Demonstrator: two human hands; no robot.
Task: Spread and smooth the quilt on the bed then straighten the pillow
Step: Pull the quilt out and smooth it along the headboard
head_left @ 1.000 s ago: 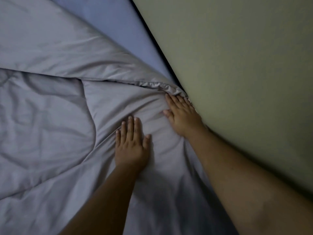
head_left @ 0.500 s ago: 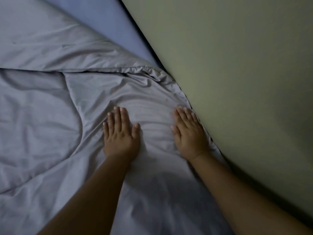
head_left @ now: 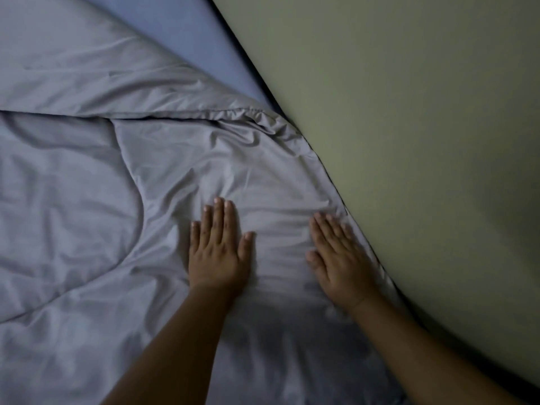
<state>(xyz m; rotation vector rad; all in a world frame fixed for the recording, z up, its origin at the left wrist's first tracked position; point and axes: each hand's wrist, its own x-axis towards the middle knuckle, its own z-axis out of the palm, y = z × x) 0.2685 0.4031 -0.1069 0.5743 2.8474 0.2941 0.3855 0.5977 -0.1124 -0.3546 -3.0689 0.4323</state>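
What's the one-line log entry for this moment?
step: smooth quilt | left hand: flat on quilt | right hand: flat on quilt edge by wall | quilt: creased ahead

A plain, pale yellow-green wall [head_left: 409, 127] fills the right side and upper right, running diagonally along the bed [head_left: 187, 33]. A thin dark gap [head_left: 423, 314] lies between them. A strip of light blue sheet [head_left: 233, 74] shows at the top. The light is dim.

Wall [head_left: 409, 141] blocks the right; quilt [head_left: 73, 214] lies open leftward.
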